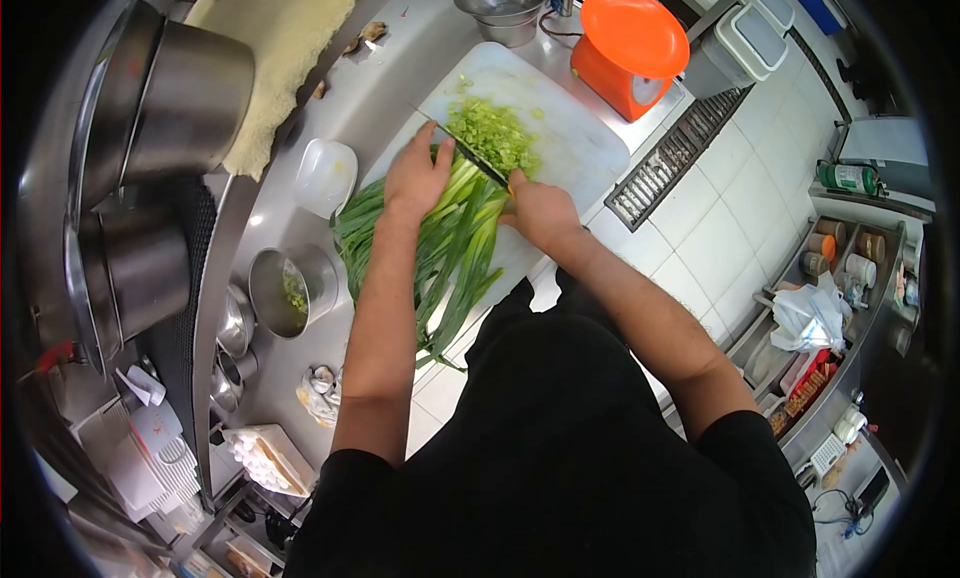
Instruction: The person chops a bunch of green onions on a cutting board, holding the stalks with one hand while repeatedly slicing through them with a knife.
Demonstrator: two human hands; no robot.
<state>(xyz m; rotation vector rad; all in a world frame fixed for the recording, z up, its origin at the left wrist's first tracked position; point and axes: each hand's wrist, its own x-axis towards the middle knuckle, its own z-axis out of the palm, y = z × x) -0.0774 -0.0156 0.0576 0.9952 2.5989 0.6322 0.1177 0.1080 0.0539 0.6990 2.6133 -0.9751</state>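
Observation:
A white cutting board (575, 128) lies on the steel counter. Across it and over its near left edge spreads a large bunch of long green leafy stalks (440, 253). My right hand (540, 214) is closed round the handle of a knife (480, 162), whose dark blade lies across the stalks, pointing up and left. Beside the blade's far end, my left hand (417, 176) rests on the bunch, its thumb and fingers bent over the stalks. Chopped pale green pieces (492, 130) are heaped on the board beyond the blade.
An orange scale (632, 48) and steel bowls (503, 6) stand beyond the board. Left of it are a white dish (326, 178) and a steel pot (283, 293) with green bits inside. Large steel pots (190, 98) line the far left. Shelves (790, 328) stand at right.

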